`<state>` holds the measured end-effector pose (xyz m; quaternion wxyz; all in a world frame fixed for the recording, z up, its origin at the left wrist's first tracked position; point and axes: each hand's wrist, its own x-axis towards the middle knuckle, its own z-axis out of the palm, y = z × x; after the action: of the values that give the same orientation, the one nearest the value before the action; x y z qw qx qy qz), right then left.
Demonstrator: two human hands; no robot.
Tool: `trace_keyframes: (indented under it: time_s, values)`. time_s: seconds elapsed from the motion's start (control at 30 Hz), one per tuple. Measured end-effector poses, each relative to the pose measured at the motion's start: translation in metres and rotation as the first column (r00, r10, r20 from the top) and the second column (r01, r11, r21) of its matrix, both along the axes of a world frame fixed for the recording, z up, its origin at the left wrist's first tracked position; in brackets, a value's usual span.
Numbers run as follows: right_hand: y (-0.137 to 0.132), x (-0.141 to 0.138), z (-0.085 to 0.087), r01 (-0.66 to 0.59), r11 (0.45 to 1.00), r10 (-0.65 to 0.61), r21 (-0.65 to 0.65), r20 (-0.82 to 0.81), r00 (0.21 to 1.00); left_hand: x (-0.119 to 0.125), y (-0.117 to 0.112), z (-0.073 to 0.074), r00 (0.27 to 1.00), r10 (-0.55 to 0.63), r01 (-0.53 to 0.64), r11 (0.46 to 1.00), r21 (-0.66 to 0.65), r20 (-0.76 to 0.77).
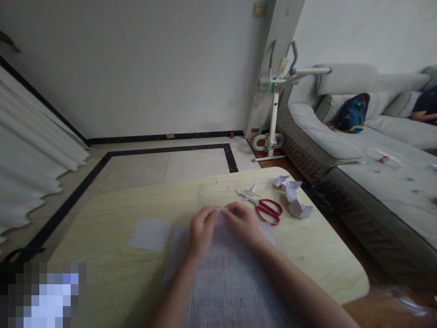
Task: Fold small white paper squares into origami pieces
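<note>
My left hand (202, 230) and my right hand (241, 222) meet over the middle of the table, fingers pinched. A thin white strip (220, 209) stretches between their fingertips; whether it is string or rolled paper I cannot tell. Beneath both hands and forearms lies a large, translucent, lined sheet of paper (232, 278). A small blank square of paper (150, 234) is to the left of my left hand. Just right of my right hand rest scissors with red handles (269, 211). Thin white scraps (251, 189) lie around their blades.
Folded white paper pieces (292, 196) sit near the right edge of the pale wooden table (327, 255). Beyond are a white exercise machine (274, 109), a grey sofa (385, 150) with a blue bag (353, 114), and a person's arm (425, 115). A white curtain (29, 150) hangs left.
</note>
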<state>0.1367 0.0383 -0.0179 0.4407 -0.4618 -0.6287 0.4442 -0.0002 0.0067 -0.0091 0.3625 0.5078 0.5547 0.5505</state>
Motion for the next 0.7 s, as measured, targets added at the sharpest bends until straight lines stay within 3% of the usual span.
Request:
trace_keyframes:
  time_s: [0.7]
  values:
    - [0.0021, 0.0026, 0.0037, -0.045, 0.996, 0.033, -0.077, -0.151, 0.988, 0.0001, -0.0015, 0.0001, 0.999, 0.008, -0.007, 1.0, -0.026, 0.05]
